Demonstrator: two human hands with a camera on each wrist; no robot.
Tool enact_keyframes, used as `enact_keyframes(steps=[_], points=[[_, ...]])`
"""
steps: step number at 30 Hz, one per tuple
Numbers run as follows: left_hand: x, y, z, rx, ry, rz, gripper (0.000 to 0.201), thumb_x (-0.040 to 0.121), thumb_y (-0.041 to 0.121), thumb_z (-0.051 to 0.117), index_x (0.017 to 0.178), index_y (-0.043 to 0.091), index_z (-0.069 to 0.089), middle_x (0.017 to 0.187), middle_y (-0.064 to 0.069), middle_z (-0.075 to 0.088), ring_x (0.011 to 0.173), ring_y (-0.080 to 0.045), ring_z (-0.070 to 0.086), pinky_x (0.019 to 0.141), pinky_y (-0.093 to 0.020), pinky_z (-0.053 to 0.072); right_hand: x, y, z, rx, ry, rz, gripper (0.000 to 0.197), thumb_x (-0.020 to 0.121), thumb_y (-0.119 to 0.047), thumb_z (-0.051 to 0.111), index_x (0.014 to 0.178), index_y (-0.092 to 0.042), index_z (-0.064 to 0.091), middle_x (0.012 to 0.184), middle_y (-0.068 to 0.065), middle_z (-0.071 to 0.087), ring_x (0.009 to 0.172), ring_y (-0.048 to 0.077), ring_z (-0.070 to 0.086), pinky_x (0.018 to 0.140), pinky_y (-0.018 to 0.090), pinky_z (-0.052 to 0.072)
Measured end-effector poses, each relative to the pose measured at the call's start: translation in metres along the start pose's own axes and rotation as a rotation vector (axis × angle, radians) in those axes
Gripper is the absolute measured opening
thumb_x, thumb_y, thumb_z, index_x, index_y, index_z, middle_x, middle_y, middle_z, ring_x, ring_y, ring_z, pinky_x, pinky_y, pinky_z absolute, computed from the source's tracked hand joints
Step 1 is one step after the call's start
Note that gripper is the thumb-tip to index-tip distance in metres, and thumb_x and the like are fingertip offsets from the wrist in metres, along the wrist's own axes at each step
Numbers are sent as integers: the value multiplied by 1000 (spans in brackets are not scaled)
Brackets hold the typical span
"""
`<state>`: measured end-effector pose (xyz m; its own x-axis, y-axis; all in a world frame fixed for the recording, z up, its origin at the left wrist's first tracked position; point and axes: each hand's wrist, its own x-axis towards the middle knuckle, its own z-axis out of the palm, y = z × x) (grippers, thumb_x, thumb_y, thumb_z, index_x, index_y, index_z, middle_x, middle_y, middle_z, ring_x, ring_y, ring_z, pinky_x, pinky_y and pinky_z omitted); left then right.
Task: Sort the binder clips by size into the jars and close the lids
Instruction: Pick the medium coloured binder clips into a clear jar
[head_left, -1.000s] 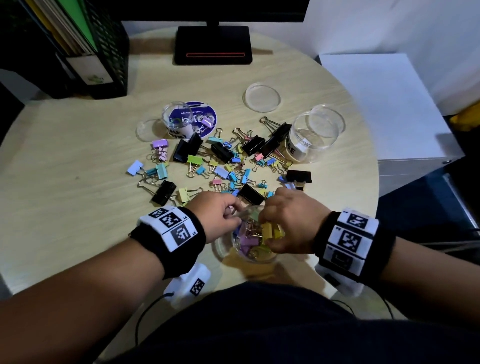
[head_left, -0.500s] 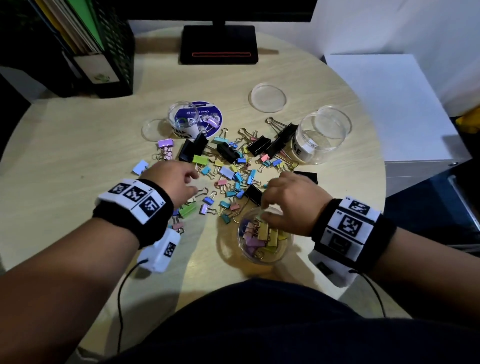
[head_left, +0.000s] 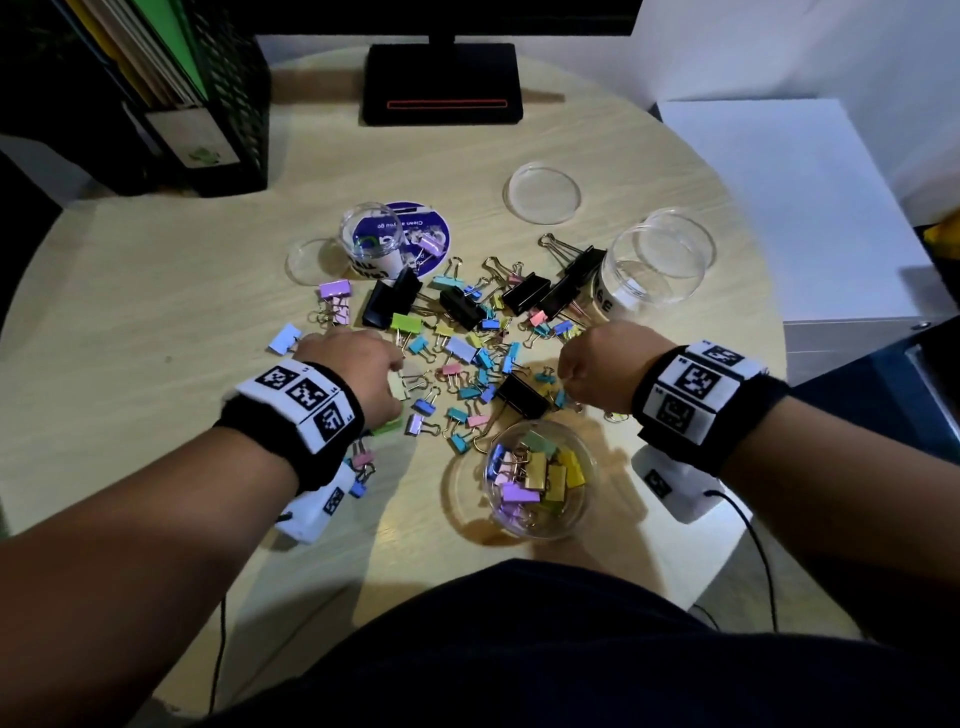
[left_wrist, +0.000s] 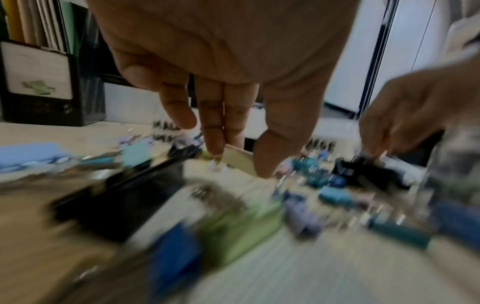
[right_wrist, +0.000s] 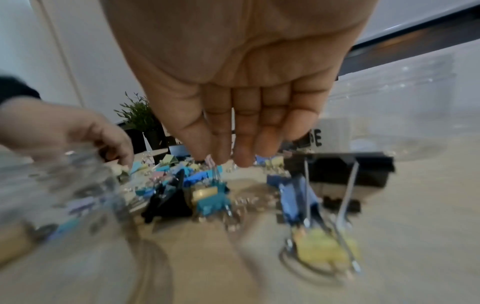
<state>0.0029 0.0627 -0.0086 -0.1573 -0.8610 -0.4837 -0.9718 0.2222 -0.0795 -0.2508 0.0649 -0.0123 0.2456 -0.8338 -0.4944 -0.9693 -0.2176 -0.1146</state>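
Note:
Loose binder clips (head_left: 467, 343) in black and pastel colours lie scattered mid-table. A clear jar (head_left: 537, 478) nearest me holds several medium coloured clips. A small jar (head_left: 371, 244) stands at the back left and a large jar (head_left: 654, 270) at the back right. My left hand (head_left: 397, 387) reaches into the pile's left side; in the left wrist view its thumb and fingers (left_wrist: 213, 144) pinch a pale yellow clip (left_wrist: 237, 159). My right hand (right_wrist: 221, 160) points its fingertips down onto clips at the pile's right side (head_left: 566, 374); whether it pinches one is unclear.
Clear lids lie at the back (head_left: 541, 192) and beside the small jar (head_left: 311, 260). A monitor base (head_left: 441, 83) and a black file holder (head_left: 208, 104) stand at the far edge. A white cabinet (head_left: 805, 208) sits right of the round table (head_left: 156, 312).
Both hands left the near jar. The left hand swung out to the left side of the pile and took a pale yellow clip; the right hand moved up into the pile's right side.

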Motion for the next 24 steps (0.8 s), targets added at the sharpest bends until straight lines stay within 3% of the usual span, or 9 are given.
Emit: enact_keyframes(steps=[3, 6, 10, 12, 17, 24], points=[[-16, 20, -15, -186, 95, 81, 48, 77, 44, 64, 123, 35, 52, 127, 8, 54, 115, -17, 47, 95, -34, 38, -2, 5, 12, 11, 23, -29, 35, 86, -27, 54, 120, -27, 58, 117, 0, 61, 106, 22, 56, 84, 31, 49], [-39, 50, -26, -377, 76, 250, 47, 78, 40, 64, 123, 38, 51, 123, 13, 54, 110, -10, 46, 94, -30, 37, -6, 6, 20, 2, 38, -58, 40, 87, -27, 53, 128, -29, 53, 121, 1, 58, 111, 23, 54, 89, 34, 49], [-55, 79, -14, -306, 18, 470, 47, 81, 45, 59, 126, 40, 45, 115, 18, 54, 105, -6, 42, 96, -28, 36, -10, 6, 24, -21, 49, -90, 42, 86, -27, 53, 128, -31, 53, 121, 2, 60, 111, 24, 54, 91, 38, 49], [-55, 85, -4, -243, 3, 492, 47, 82, 47, 57, 127, 40, 44, 115, 18, 54, 101, -8, 38, 92, -28, 33, -11, 5, 23, -6, 57, -77, 41, 86, -27, 54, 127, -30, 53, 121, 2, 60, 110, 23, 54, 91, 37, 49], [-56, 77, 11, -182, -3, 475, 44, 83, 47, 57, 125, 40, 48, 119, 18, 55, 109, -10, 41, 98, -33, 35, -15, 4, 25, 29, 100, -70, 39, 88, -25, 52, 127, -29, 54, 126, 0, 56, 113, 21, 52, 89, 30, 46], [-72, 49, 21, -160, -45, 451, 58, 79, 51, 61, 132, 39, 41, 132, 18, 47, 121, -8, 38, 107, -33, 30, -23, -21, 30, 90, 173, -158, 32, 86, -19, 52, 115, -24, 63, 113, 2, 64, 104, 23, 57, 84, 31, 49]])
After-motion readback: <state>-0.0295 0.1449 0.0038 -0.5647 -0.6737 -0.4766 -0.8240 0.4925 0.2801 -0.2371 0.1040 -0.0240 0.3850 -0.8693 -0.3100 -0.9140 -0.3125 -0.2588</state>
